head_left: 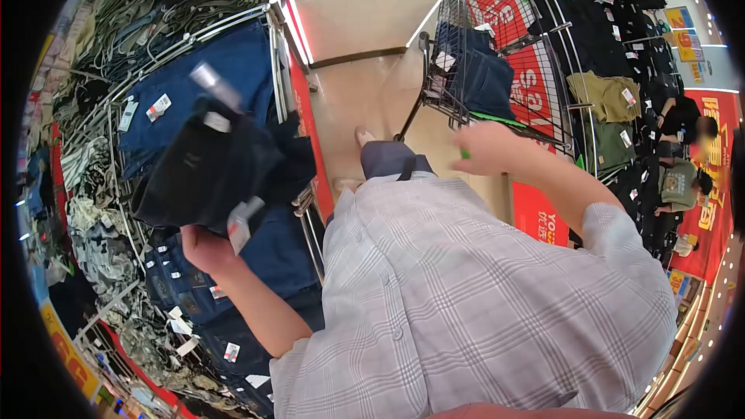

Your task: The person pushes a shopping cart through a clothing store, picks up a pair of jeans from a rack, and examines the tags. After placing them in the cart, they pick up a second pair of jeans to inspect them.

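My left hand (208,252) is closed on the lower edge of a dark garment (221,163) with white tags, lifted over the blue denim stacks on the rack. One white tag (216,85) at its top is blurred. My right hand (493,147) is by the near side of the shopping cart (508,54), its fingers partly curled and blurred. A small green piece shows at the fingers, and I cannot make out whether they grip it. Folded dark blue denim (485,77) lies inside the cart.
Blue denim (225,62) and camouflage clothes (101,248) fill the left racks. On the right, black clothes and khaki trousers (601,97) hang from a rail. Two people (679,182) stand at the far right. A red sale sign (539,213) is beyond my right arm.
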Demonstrator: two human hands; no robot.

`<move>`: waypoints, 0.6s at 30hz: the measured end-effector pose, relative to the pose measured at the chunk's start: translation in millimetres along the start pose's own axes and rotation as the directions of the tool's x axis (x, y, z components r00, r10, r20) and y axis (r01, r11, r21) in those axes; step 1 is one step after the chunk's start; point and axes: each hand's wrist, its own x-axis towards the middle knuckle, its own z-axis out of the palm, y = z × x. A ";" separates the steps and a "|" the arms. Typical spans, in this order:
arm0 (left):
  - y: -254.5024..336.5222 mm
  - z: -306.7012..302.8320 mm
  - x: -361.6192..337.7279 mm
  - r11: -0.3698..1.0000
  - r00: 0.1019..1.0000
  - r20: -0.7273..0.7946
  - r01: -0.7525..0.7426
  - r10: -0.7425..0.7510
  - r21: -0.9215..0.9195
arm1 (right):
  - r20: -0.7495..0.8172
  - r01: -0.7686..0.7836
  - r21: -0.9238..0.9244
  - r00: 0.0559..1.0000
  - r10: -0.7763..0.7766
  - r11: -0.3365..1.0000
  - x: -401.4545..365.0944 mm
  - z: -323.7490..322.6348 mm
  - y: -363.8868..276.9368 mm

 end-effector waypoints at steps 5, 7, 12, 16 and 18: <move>-33.2 88.1 -41.2 0.993 0.964 0.240 0.104 -0.113 0.047 | -0.300 0.353 0.932 0.877 -0.376 0.079 29.9 -42.3 -110.2; -54.2 122.9 -38.3 0.993 0.938 0.330 0.086 -0.106 0.075 | -0.443 0.661 0.512 0.750 -0.491 0.548 62.0 -58.1 -123.6; -60.8 155.1 -28.5 0.964 0.929 0.371 -0.090 -0.009 0.249 | -0.638 0.636 0.769 0.770 0.005 0.070 67.5 -80.8 -116.4; -56.7 172.6 -43.0 0.831 0.838 0.542 -0.351 0.072 0.432 | -0.781 0.744 0.618 0.617 0.095 0.254 59.2 -86.7 -83.4; -52.8 195.8 -51.6 0.850 0.684 0.729 -0.366 -0.029 0.378 | -0.847 0.747 0.502 0.527 0.072 0.437 47.0 -90.1 -76.0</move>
